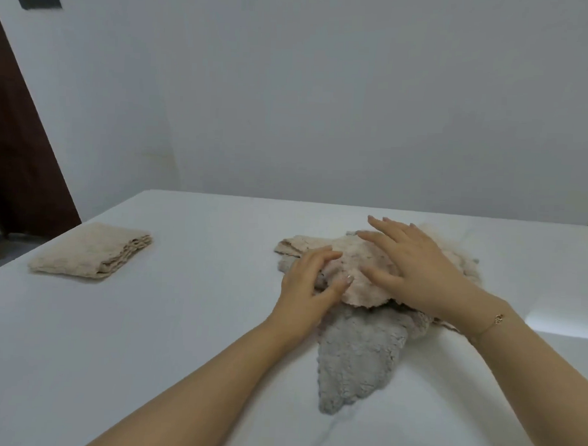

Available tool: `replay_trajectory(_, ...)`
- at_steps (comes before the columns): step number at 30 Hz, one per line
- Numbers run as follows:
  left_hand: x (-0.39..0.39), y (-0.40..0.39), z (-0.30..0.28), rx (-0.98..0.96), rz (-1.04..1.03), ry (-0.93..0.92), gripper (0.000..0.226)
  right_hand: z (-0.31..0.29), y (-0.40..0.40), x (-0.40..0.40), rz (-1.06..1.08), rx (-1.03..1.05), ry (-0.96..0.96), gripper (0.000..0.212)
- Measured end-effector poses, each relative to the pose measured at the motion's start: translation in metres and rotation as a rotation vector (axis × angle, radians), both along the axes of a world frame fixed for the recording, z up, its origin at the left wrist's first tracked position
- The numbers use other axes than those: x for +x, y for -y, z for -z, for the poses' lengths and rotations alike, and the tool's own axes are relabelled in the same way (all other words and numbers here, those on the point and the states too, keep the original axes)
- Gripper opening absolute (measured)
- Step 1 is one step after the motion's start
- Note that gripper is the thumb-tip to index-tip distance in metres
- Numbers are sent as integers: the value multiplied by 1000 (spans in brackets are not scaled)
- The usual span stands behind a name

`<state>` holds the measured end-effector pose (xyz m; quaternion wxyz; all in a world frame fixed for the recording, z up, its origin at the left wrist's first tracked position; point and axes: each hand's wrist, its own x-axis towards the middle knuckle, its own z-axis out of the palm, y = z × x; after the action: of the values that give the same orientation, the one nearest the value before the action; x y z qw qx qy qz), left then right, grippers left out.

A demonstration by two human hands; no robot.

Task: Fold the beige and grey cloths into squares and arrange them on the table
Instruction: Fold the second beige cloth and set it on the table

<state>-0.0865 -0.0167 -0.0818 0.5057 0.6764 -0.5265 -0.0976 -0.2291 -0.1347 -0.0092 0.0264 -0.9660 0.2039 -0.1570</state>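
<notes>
On the white table (146,334), left hand (305,287) pinches the beige cloth (354,266); right hand (415,262) lies flat, fingers spread.

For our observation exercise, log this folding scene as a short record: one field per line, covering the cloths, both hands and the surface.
folded cloth: beige folded cloth, lying alone at far left
unfolded pile: beige cloth on top of grey cloth
left hand: left hand pinches the beige cloth's near edge
right hand: right hand flat, fingers spread, on the pile
wrist: bracelet on the right
surface: white table
</notes>
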Motion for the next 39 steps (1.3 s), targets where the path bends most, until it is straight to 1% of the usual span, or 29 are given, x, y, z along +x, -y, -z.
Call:
replay_trajectory(2, -3, 11, 1, 26, 79, -122, 42, -2, 11, -8, -13, 92, -12, 65)
replay_trajectory(3, -2, 14, 1, 34, 99, -153, 40, -2, 16, -11, -17, 126, -27, 62)
replay_trajectory(4, 0, 15, 1, 39, 110, -168, 40, -3, 19, -14, -25, 154, -52, 63)
replay_trajectory(5, 1, 15, 2, 51, 107, -146, 44, -3, 22, -15, -32, 180, -87, 67)
replay_trajectory(9, 0, 13, 7, 155, 49, 133, 69, 3, 30, -19, -82, 211, -232, 90)
replay_trajectory(10, -1, 14, 7, 156, 34, 186, 69, 5, 32, -19, -93, 226, -243, 93)
replay_trajectory(12, -1, 15, 7, 90, -5, 211, 57, 6, 35, -19, -103, 274, -219, 91)
replay_trajectory(14, -1, 14, 5, -15, -38, 141, 37, 4, 38, -19, -100, 289, -160, 79)
replay_trajectory(16, -4, 12, 3, -77, -42, 98, 23, 1, 40, -20, -100, 286, -115, 65)
replay_trajectory(19, -7, 8, 0, -119, -30, 64, 15, -2, 38, -21, -123, 296, -70, 46)
replay_trajectory(21, -5, 6, -1, -138, -26, -8, 10, -6, 34, -22, -121, 312, -28, 34)
replay_trajectory(23, -5, 2, -3, -149, -29, -79, 11, -10, 29, -23, -100, 336, 20, 27)
replay_trajectory(27, -9, -12, -15, -175, -6, -205, 21, -16, 23, -23, -78, 384, 80, 20)
replay_trajectory(30, -5, -20, -20, -235, -50, -265, 19, -22, 16, -17, -101, 387, 127, 15)
replay_trajectory(33, -7, -21, -24, -314, -109, -254, 27, -26, 12, -14, -101, 270, 177, 14)
replay_trajectory(36, -10, -23, -29, -365, -153, -298, 30, -26, 13, -16, -60, 180, 195, 13)
replay_trajectory(38, -5, -24, -31, -390, -172, -330, 30, -26, 13, -19, -14, 140, 179, 15)
replay_trajectory(39, -2, -24, -31, -402, -176, -350, 30, -25, 13, -20, 4, 109, 140, 15)
